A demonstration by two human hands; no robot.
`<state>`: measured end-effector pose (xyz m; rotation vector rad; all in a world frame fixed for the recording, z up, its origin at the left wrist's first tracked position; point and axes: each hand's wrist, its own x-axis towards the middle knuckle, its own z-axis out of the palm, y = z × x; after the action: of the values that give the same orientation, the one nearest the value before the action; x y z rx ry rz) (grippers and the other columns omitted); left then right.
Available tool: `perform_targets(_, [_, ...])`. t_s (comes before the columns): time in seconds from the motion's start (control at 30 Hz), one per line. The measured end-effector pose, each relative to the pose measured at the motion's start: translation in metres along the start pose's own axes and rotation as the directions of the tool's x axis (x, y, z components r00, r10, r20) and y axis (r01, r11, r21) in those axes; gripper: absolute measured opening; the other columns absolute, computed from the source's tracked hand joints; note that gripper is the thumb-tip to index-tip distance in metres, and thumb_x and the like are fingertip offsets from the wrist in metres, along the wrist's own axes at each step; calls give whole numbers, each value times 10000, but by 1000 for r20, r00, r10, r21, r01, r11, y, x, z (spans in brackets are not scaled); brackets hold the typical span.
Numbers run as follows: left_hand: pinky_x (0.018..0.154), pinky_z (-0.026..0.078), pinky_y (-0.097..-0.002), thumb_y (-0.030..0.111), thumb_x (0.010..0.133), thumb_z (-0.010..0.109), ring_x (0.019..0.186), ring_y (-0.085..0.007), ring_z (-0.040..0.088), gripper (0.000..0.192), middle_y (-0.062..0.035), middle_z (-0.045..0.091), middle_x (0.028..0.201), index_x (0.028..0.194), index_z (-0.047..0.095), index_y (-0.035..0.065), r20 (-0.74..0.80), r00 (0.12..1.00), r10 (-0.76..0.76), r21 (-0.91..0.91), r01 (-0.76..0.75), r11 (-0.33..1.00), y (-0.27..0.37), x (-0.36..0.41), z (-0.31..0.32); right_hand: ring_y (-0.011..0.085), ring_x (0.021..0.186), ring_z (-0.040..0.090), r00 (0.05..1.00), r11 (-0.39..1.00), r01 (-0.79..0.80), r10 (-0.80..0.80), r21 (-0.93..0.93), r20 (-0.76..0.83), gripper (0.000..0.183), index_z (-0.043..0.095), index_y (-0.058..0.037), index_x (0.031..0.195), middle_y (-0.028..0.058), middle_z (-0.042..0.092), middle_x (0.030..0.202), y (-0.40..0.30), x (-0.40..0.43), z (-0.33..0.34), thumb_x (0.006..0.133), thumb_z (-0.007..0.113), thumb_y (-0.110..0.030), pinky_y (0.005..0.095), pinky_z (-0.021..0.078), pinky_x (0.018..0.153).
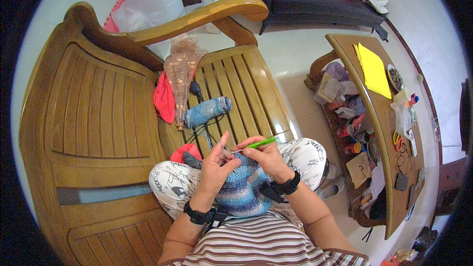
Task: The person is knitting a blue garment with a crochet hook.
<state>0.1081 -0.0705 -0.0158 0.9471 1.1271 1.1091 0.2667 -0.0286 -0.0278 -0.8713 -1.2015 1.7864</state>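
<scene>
In my lap lies a striped blue, grey and white crocheted piece [245,192]. My right hand [264,157] grips a crochet hook by its green handle [261,142], and the thin metal shaft points left to the work's top edge. My left hand [218,162] pinches that edge between thumb and fingers, its index finger raised with yarn running over it. Beyond my hands a ball of blue-grey variegated yarn [208,111] rests on the slatted wooden seat. A strand leads from the ball toward my left hand. The hook's tip is too small to make out clearly.
Beside the yarn lie a folded brown patterned umbrella [181,77], red cloth [164,98] and dark cords. A wooden armrest [199,20] bounds the bench's far end. On the right, a wooden table [364,81] holds yellow sheets [373,70], scissors [397,140] and a bowl [395,77].
</scene>
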Motion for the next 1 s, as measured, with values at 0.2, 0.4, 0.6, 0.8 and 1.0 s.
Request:
perform_targets(0.2, [697,398,-172,-3,728,649,744,-43,467,759,45,477,803,1359,228,12,27,999,-36,-125,39,991,5,2,5,117,823,581,1000,989,-20,19,147,3,151,601,-15,958,52,643,881,2,3,1,839,559,-96,233,446,755])
perform_targets(0.4, [709,396,-179,1,729,649,761,-52,458,762,16,500,933,1358,221,3,111,991,-69,-146,85,986,5,8,5,99,780,568,999,999,-33,33,20,15,134,606,-26,942,41,637,847,-5,3,-2,838,562,-98,225,439,719])
perform_targets(0.6, [756,397,-194,-9,730,638,817,-60,488,709,7,527,973,1339,276,-1,131,991,-35,-64,44,997,-10,7,4,97,797,560,1000,991,-22,25,135,-19,103,593,-45,899,31,627,840,-1,4,-17,841,564,-125,230,431,735])
perform_targets(0.8, [793,388,-204,-11,737,616,848,-71,507,658,-1,562,887,1323,318,5,141,984,-110,-103,125,987,2,3,2,118,808,569,999,972,12,-24,235,48,123,580,-45,896,46,623,853,-4,0,-26,855,551,-156,249,432,752])
perform_targets(1.0, [795,386,-207,-11,739,597,834,-58,499,600,9,561,870,1295,369,-4,117,990,-78,4,78,997,2,2,1,133,844,573,976,996,78,-84,40,201,123,564,-28,896,65,616,862,-22,0,-31,862,540,-143,269,440,767])
